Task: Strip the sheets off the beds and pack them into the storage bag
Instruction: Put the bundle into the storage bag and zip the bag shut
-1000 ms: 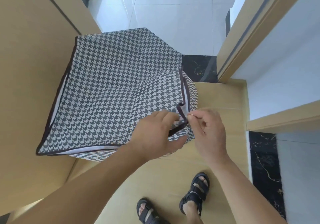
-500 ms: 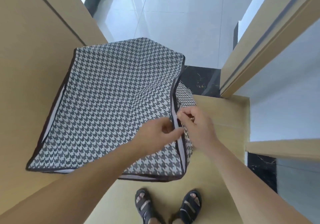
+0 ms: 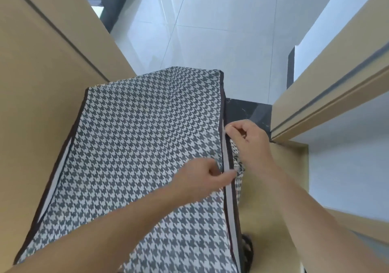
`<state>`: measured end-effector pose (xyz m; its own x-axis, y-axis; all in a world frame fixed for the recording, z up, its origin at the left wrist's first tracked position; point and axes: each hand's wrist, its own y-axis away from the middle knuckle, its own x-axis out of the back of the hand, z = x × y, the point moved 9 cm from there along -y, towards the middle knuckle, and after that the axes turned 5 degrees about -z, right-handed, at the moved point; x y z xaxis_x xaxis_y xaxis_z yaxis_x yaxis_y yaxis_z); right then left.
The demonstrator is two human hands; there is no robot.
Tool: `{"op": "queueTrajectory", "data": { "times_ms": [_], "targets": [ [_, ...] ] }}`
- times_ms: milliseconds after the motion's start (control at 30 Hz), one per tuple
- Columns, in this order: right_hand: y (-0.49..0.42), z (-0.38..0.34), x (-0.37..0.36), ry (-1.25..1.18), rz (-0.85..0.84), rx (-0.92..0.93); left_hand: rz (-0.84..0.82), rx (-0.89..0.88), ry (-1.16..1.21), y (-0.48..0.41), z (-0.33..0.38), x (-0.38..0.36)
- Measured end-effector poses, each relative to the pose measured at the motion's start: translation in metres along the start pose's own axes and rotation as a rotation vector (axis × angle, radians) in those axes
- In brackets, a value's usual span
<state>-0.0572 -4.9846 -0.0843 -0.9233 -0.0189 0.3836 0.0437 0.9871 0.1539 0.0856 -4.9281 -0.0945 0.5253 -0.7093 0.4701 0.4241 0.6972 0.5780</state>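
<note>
- Here the houndstooth storage bag [image 3: 130, 156] fills the centre and lower left of the frame, lid flat.
- The left hand [image 3: 202, 178] pinches its right edge, likely steadying it.
- Just above, the right hand [image 3: 248, 142] pinches the same edge, probably closing it.
- Wooden panels [image 3: 31, 104] flank it.

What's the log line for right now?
storage bag: lid down | left hand: pinches lid edge | right hand: pinches at zipper strip
</note>
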Motion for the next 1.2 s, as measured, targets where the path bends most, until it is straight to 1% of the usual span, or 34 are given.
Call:
{"op": "queueTrajectory", "data": {
  "times_ms": [33, 67, 100, 167, 233, 333, 400, 467, 533, 600, 633, 700, 800, 867, 967, 1033, 1133, 1167, 1200],
  "targets": [
    [-0.006, -0.002, -0.002, -0.009, -0.009, 0.017, 0.122, 0.018, 0.003, -0.016, 0.004, 0.023],
    [-0.012, -0.002, -0.003, -0.025, -0.024, 0.026, 0.193, 0.025, -0.031, -0.031, 0.009, 0.041],
    [-0.019, 0.000, -0.005, -0.033, -0.043, 0.029, 0.201, 0.026, -0.070, -0.044, 0.014, 0.050],
    [-0.037, -0.001, -0.003, -0.008, -0.069, 0.052, 0.168, 0.010, -0.072, -0.064, 0.021, 0.052],
    [-0.063, 0.005, 0.009, -0.004, -0.031, 0.039, 0.113, 0.008, -0.029, -0.069, 0.024, 0.038],
    [-0.113, 0.003, 0.034, 0.004, 0.049, -0.007, -0.057, -0.003, 0.080, -0.060, 0.027, -0.009],
    [-0.138, 0.001, 0.039, 0.055, 0.024, -0.005, -0.053, 0.025, 0.117, -0.063, 0.030, -0.020],
    [-0.150, 0.003, 0.042, 0.080, 0.020, -0.012, -0.014, 0.036, 0.051, -0.074, 0.036, -0.015],
    [-0.151, 0.010, 0.048, 0.048, 0.064, -0.050, -0.062, -0.001, -0.010, -0.084, 0.046, -0.009],
    [-0.146, 0.020, 0.051, 0.015, 0.088, -0.105, -0.126, -0.021, -0.005, -0.088, 0.046, 0.003],
    [-0.141, 0.025, 0.050, 0.013, 0.082, -0.132, -0.115, -0.008, 0.016, -0.089, 0.039, 0.015],
    [-0.126, 0.030, 0.040, 0.008, 0.051, -0.187, 0.016, 0.075, 0.039, -0.086, 0.010, 0.051],
    [-0.094, 0.030, 0.016, 0.035, -0.030, -0.286, 0.266, 0.242, -0.116, -0.062, -0.055, 0.110],
    [-0.070, 0.029, 0.002, 0.096, -0.084, -0.351, 0.397, 0.347, -0.189, -0.033, -0.105, 0.142],
    [-0.035, 0.025, -0.010, 0.233, -0.103, -0.424, 0.607, 0.549, -0.291, 0.025, -0.183, 0.185],
    [-0.010, 0.022, -0.012, 0.326, -0.084, -0.478, 0.655, 0.654, -0.315, 0.061, -0.227, 0.201],
    [0.028, 0.026, -0.011, 0.361, -0.025, -0.589, 0.636, 0.783, -0.310, 0.099, -0.276, 0.206],
    [0.039, 0.027, -0.010, 0.342, 0.012, -0.608, 0.620, 0.791, -0.273, 0.104, -0.286, 0.206],
    [0.050, 0.026, -0.009, 0.339, 0.050, -0.620, 0.606, 0.760, -0.201, 0.104, -0.290, 0.206]
  ]
}}
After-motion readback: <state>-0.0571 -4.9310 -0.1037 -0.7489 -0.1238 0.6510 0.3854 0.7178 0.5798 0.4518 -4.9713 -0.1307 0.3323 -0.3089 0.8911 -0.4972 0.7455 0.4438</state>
